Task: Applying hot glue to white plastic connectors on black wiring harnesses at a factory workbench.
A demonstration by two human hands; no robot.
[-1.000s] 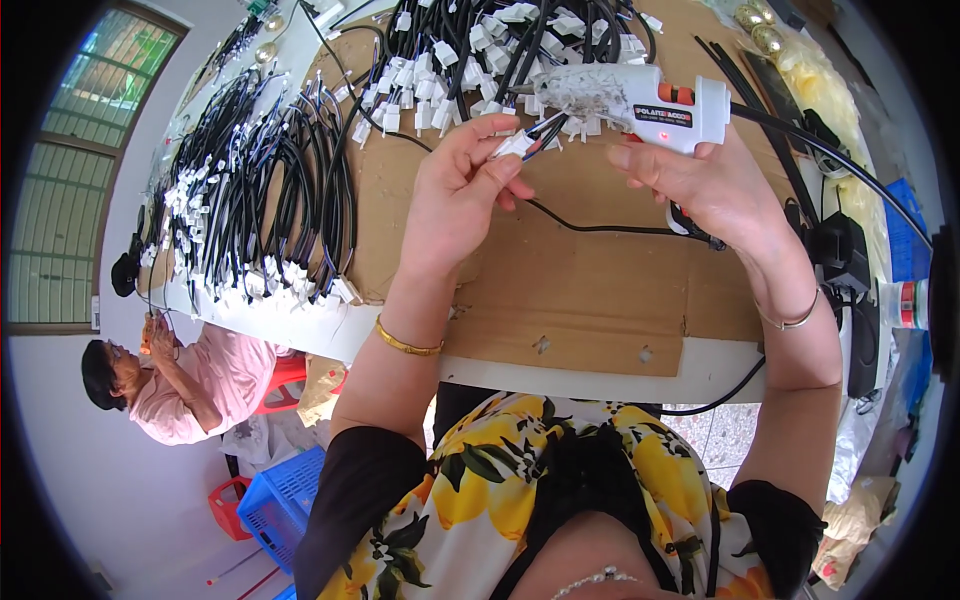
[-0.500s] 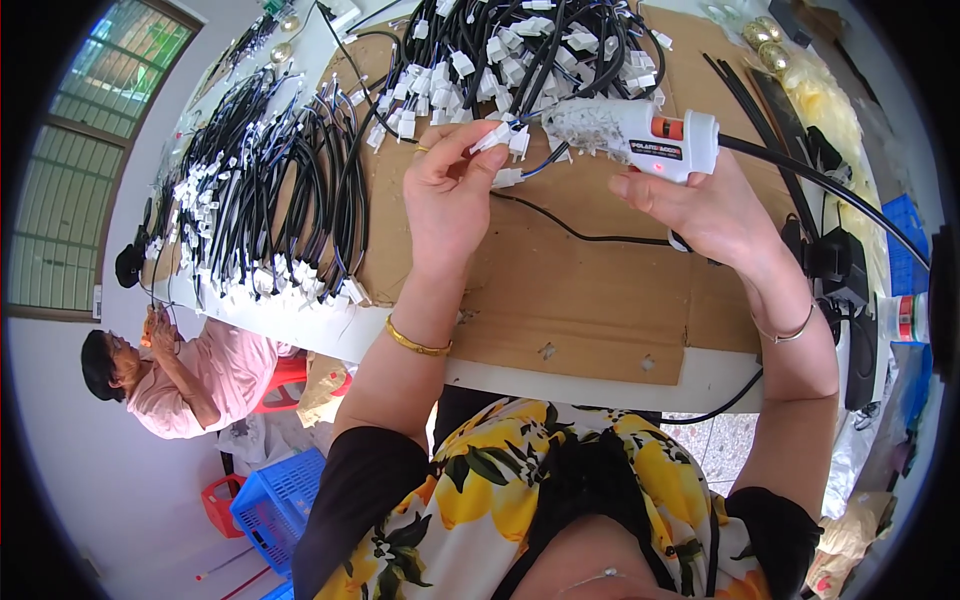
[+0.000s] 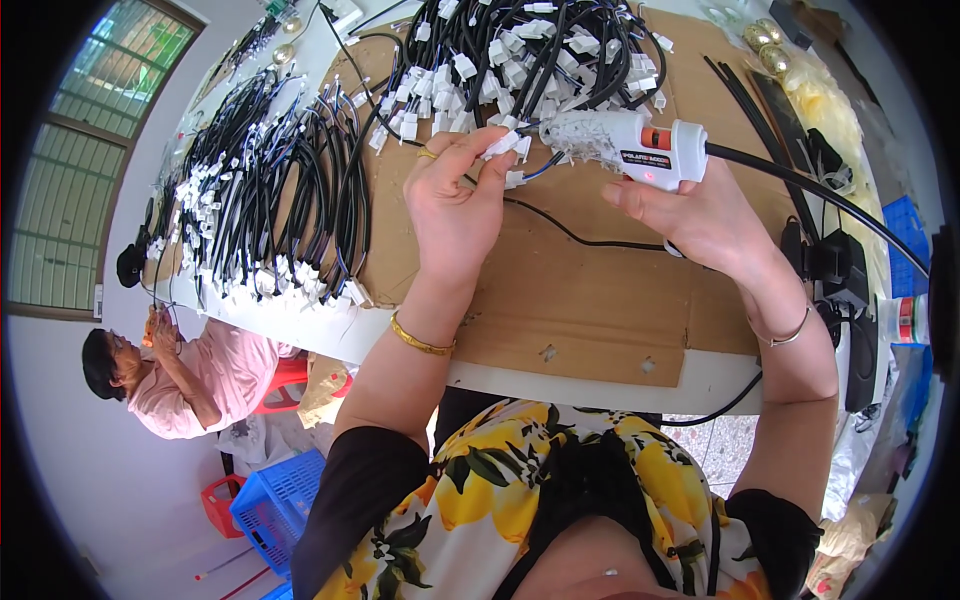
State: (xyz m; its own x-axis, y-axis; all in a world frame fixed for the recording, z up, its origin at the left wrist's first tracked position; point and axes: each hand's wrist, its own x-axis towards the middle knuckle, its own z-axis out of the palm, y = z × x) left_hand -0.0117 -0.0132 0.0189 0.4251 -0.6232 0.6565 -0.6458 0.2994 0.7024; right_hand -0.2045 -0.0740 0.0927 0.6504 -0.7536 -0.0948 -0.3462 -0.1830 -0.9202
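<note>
Between thumb and fingertips, my left hand [image 3: 452,208] pinches a small white plastic connector [image 3: 503,145] at the end of a cable. My right hand [image 3: 702,215] is wrapped round a white hot glue gun [image 3: 625,142], its handle mostly hidden by my palm. The gun's nozzle points left, right by the connector; whether it touches cannot be made out. Clear, stringy glue coats the front of the gun. From its rear a thick black cord-like length [image 3: 820,188] runs off to the right. Another white connector with blue and black wires lies below the nozzle.
Brown cardboard [image 3: 570,310] covers the table. A heap of black cables with white connectors [image 3: 520,60] lies at the far side, another bundle [image 3: 310,190] at left. Black adapters [image 3: 840,270] stand at right. Beyond the left edge a person in pink [image 3: 215,375] sits working.
The glue gun and my right hand have shifted slightly left. My left hand has moved a little right and down, still holding the connector, now tilted more beside the nozzle.
</note>
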